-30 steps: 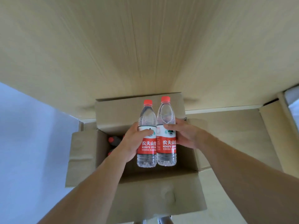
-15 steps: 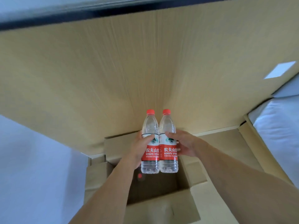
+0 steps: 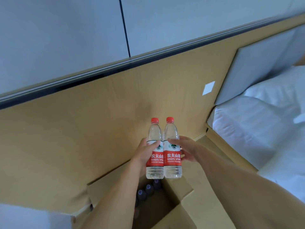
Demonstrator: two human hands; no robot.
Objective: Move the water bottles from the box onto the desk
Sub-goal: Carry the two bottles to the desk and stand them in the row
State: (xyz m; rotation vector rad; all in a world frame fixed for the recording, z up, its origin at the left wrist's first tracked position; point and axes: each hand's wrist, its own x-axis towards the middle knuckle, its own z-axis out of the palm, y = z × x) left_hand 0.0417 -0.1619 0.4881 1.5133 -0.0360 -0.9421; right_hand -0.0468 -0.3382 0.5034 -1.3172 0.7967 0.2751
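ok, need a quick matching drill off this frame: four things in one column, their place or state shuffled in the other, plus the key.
Things:
1. left bottle
2. right bottle
3. cardboard box
4. bottles with dark caps

Place or state:
A. open, flaps out, below the hands
B. held up in the right hand
C. down inside the box
D. held up in the left hand

Pairs: 1-D, 2-B, 3-A, 4-C
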